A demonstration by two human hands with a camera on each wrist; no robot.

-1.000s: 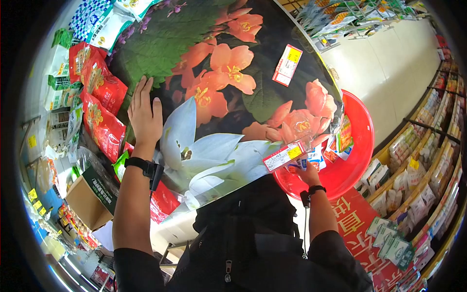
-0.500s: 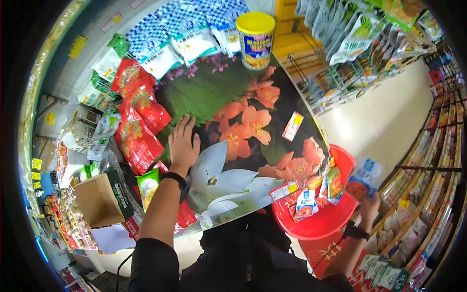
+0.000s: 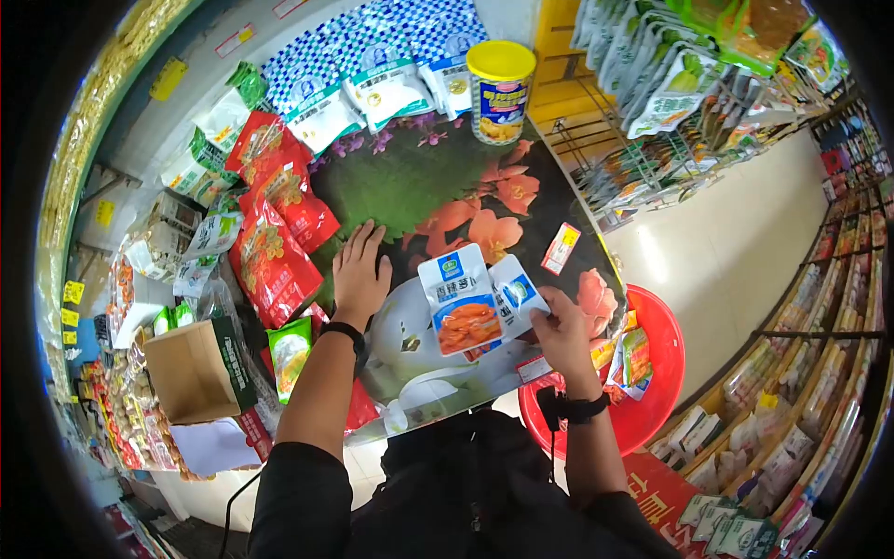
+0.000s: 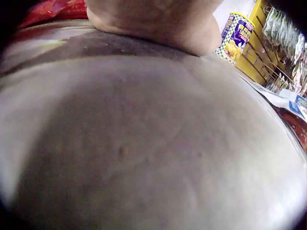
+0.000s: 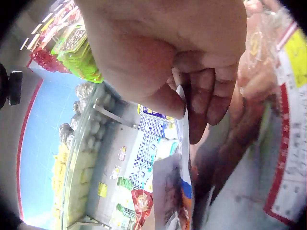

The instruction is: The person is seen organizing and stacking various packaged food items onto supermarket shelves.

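Observation:
My left hand (image 3: 361,279) rests flat on the flower-printed tabletop (image 3: 419,210), fingers spread, beside several red bags (image 3: 277,256). In the right hand (image 3: 566,328), thumb and fingers pinch a small white-and-blue food packet (image 3: 515,291) by its edge over the table. Overlapping it is a larger packet (image 3: 466,321) of the same kind, its front showing orange-red food pieces. The right wrist view shows the pinched packet (image 5: 183,143) nearly edge-on. In the left wrist view, only the underside of the left hand (image 4: 153,21) shows.
A red basin (image 3: 666,373) holding several packets stands off the table's right corner. A yellow-lidded can (image 3: 500,98) is at the far edge, near blue-checked bags (image 3: 386,88). An open cardboard box (image 3: 193,373) lies left. Racks of hanging bags (image 3: 675,88) stand beyond the aisle.
My right hand was at the basin, then lifted a packet to its right, and now holds it over the table. The left hand stays on the tabletop. The head view has shifted.

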